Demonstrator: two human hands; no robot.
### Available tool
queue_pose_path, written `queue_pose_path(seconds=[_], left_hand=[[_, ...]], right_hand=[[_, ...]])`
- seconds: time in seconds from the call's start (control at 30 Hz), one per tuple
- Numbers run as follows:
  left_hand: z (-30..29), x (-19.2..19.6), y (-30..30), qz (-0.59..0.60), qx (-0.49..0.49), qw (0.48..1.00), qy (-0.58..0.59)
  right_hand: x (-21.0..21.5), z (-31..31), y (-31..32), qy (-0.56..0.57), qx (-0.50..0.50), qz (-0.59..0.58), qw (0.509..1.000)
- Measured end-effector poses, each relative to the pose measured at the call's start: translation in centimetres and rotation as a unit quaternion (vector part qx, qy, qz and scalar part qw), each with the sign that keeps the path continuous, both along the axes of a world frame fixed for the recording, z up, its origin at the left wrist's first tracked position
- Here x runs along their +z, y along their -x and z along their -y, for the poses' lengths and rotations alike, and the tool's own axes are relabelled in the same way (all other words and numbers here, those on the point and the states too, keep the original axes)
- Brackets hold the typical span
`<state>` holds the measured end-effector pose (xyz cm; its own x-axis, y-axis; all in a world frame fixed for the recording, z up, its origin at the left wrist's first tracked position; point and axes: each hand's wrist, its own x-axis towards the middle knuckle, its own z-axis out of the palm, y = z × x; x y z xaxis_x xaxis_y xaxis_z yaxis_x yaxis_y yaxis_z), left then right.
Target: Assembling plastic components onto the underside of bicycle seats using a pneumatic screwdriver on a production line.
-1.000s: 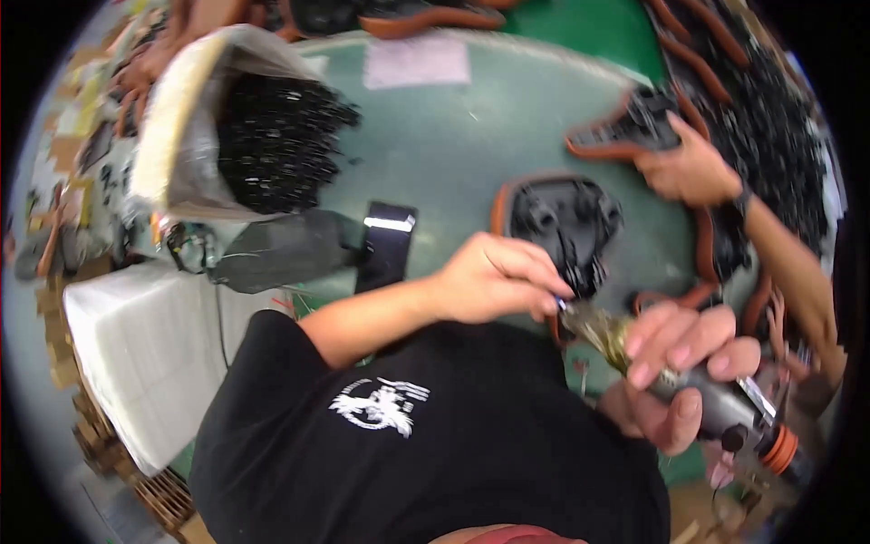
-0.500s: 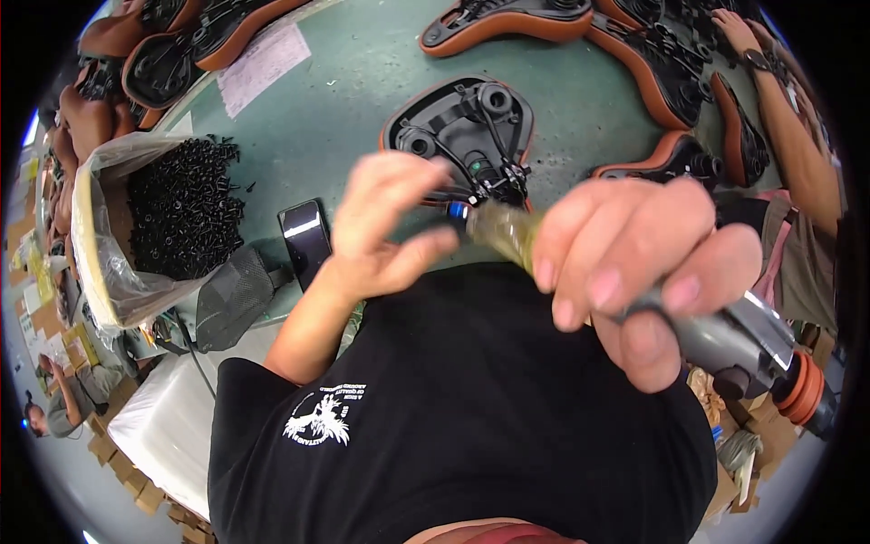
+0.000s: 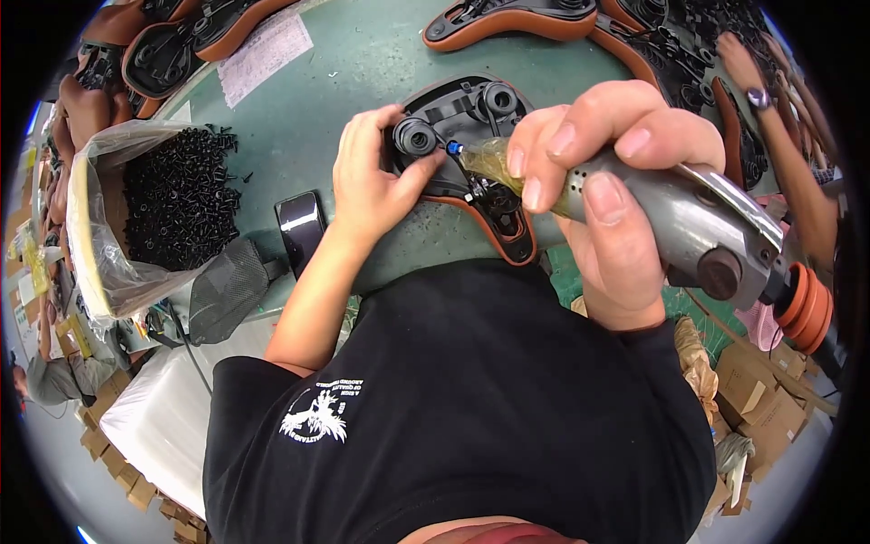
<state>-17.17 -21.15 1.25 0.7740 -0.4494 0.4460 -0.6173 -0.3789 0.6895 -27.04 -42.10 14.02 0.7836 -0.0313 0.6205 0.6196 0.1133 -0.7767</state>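
Observation:
A bicycle saddle [image 3: 462, 102] with a black underside and brown rim lies upside down on the green table, its narrow nose toward me. My left hand [image 3: 373, 177] is closed on its left side, thumb and fingers around the left round black spring [image 3: 418, 137]. In my right hand [image 3: 616, 172] I grip a grey power screwdriver [image 3: 675, 218], held slanting across the saddle. Its yellowish wrapped front ends in a blue tip [image 3: 454, 147] beside that spring. Whether the tip touches a screw cannot be made out.
An open plastic-lined box [image 3: 91, 231] of small black screws [image 3: 177, 195] stands at left. Near it lie a phone [image 3: 301, 227], a black mesh pouch [image 3: 234, 286] and a paper sheet [image 3: 265, 60]. More saddles [image 3: 507, 25] line the far side. A co-worker's arm [image 3: 787, 145] reaches in at right.
My left hand has come from above the near side onto the saddle and closed on it. The screwdriver has moved up and left, its tip now at the left spring.

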Motion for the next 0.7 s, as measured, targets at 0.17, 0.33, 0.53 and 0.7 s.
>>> queue_pose_path(seconds=[0.17, 0.33, 0.53, 0.7], left_hand=[[0.6, -1.5, 0.2, -0.152, -0.009, 0.982, 0.111], [1.7, -3.5, 0.3, -0.177, -0.025, 0.961, 0.21], [1.9, -3.5, 0.0, -0.149, -0.016, 0.954, 0.259], [1.5, -4.6, -0.5, -0.108, -0.011, 0.962, 0.25]], right_hand=[[-0.1, -0.4, -0.4, 0.01, 0.004, 0.014, 1.0], [-0.3, -1.3, -2.0, 0.033, 0.022, 0.002, 0.999], [-1.4, -2.9, -3.8, 0.062, 0.03, 0.006, 0.998], [-2.1, -4.3, -5.1, 0.177, 0.033, 0.011, 0.984]])
